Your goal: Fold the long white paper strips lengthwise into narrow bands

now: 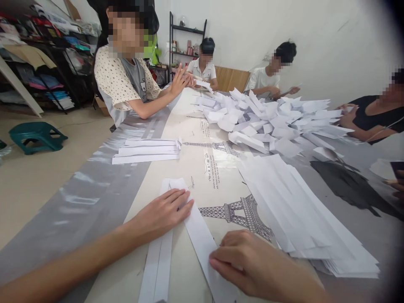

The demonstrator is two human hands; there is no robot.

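Observation:
My left hand (173,207) lies with its fingers stretched out flat, pressing on the upper ends of white folded paper strips. Under it, one folded paper strip (158,269) runs down toward the front edge of the view. Another folded paper strip (202,237) slants down to the right, from my left fingertips to my right hand (249,263). The fingers of my right hand are curled and closed at that slanting strip's right edge, with the fingertips partly hidden. To the right lies a thick stack of white paper sheets (303,206).
Several folded strips (148,150) lie farther along the table (126,185). A big heap of folded white papers (265,120) covers the far middle. A dark flat item (350,183) rests at right. Several other people sit around. A green stool (38,136) stands on the floor.

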